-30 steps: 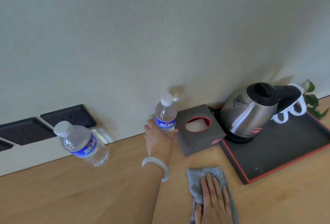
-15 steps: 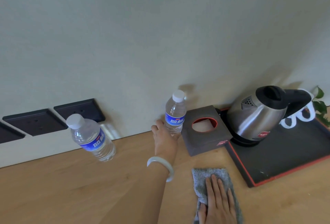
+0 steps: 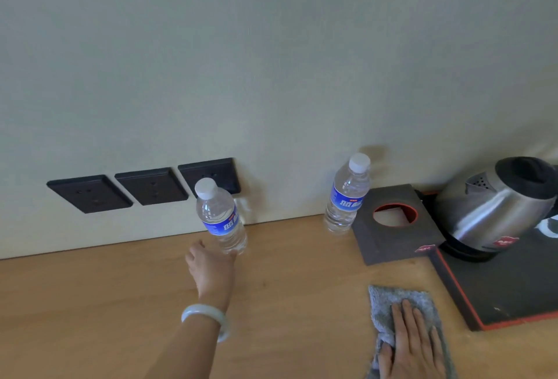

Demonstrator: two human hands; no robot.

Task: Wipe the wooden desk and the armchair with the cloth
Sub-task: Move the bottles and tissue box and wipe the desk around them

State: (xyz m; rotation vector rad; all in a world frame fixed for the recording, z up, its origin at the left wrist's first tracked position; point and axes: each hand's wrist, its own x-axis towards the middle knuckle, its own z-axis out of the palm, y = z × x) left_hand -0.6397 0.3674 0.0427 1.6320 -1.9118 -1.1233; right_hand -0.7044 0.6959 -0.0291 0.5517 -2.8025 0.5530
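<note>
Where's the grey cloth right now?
Grey cloth lies lower right in the head view, on the wooden desk under the right hand, beside the black tray.

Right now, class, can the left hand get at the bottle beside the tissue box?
Probably yes: only bare desk lies between the left hand and that bottle; the nearer bottle stands aside.

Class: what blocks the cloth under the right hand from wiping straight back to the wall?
The dark tissue box stands directly behind the cloth, with a water bottle by its left corner. The black tray hems in the right side.
</note>
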